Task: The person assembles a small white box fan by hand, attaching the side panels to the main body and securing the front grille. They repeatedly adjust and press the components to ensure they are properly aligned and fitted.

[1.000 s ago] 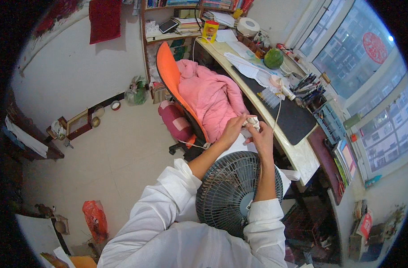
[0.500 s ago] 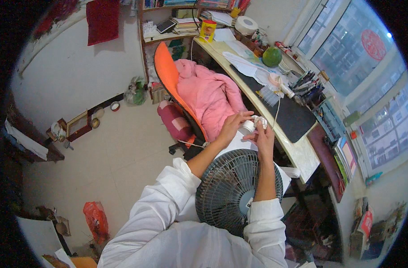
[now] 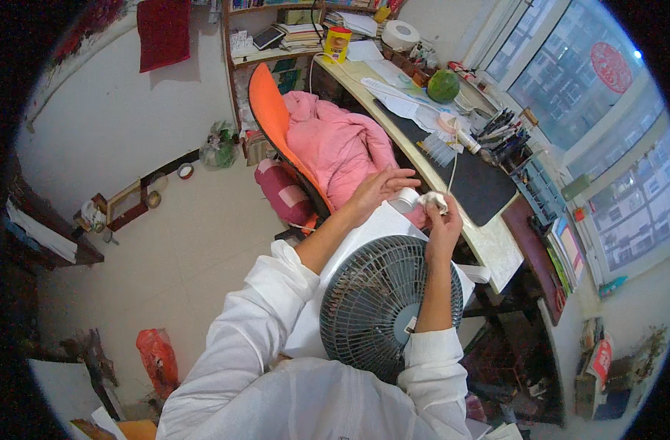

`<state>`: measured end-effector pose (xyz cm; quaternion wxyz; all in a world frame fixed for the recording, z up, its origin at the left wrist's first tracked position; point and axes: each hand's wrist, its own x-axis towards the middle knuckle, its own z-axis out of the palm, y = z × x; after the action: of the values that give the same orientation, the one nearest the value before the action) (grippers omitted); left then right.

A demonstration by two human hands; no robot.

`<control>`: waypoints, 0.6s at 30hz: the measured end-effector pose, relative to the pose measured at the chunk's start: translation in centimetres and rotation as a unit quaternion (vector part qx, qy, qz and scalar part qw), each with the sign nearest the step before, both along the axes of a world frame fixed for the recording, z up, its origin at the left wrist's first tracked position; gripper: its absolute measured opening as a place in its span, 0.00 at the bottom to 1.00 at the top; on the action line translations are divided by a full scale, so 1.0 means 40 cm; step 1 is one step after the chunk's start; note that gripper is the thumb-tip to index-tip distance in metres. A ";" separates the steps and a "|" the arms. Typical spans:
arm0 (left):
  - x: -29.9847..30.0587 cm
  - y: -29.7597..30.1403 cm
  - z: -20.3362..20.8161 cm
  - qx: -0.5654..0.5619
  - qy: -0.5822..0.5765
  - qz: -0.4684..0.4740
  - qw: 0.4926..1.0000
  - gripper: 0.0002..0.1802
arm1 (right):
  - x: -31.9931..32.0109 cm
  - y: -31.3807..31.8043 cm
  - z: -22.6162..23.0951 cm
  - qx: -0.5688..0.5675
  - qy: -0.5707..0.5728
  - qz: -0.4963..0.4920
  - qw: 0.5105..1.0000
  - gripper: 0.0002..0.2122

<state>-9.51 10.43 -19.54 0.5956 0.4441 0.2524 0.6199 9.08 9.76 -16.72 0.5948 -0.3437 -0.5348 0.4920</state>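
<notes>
My left hand (image 3: 380,192) has its fingers stretched out above a short white cylinder (image 3: 404,200). Whether the thumb touches that cylinder cannot be made out. My right hand (image 3: 443,226), just to its right, pinches a crumpled white cloth or tissue (image 3: 432,199) between the fingertips. Below both hands lies a fan (image 3: 372,304) with a dark, dusty round grille facing up. A white panel (image 3: 313,323) shows around the grille. My right forearm crosses over the grille's right side.
A desk (image 3: 500,260) with a black mat (image 3: 489,194), papers, pens and a green melon (image 3: 443,86) runs along the right. Ahead stands an orange chair (image 3: 270,110) bearing a pink quilt (image 3: 342,143). On the floor at left are a wooden frame (image 3: 126,205) and a red bag (image 3: 157,359).
My left hand has moved left and its fingers have lifted from the white cloth. My right hand has shifted slightly right with the cloth, and more of the white cylinder shows.
</notes>
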 end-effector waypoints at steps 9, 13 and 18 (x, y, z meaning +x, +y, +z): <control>-0.031 -0.056 -0.078 -0.075 0.185 0.115 0.973 0.28 | -0.011 -0.033 0.009 0.068 -0.178 0.043 0.981 0.16; -0.018 -0.083 -0.079 -0.122 0.095 0.048 0.987 0.24 | -0.023 -0.057 0.024 0.068 -0.276 0.051 0.957 0.12; -0.020 -0.044 -0.146 -0.048 0.115 0.058 0.991 0.22 | -0.022 -0.037 -0.014 0.172 -0.451 0.017 0.875 0.11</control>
<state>-10.29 8.69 -25.39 0.5467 0.4676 0.3740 0.5853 8.20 8.29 -17.28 0.3300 -0.4117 -0.8270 0.1939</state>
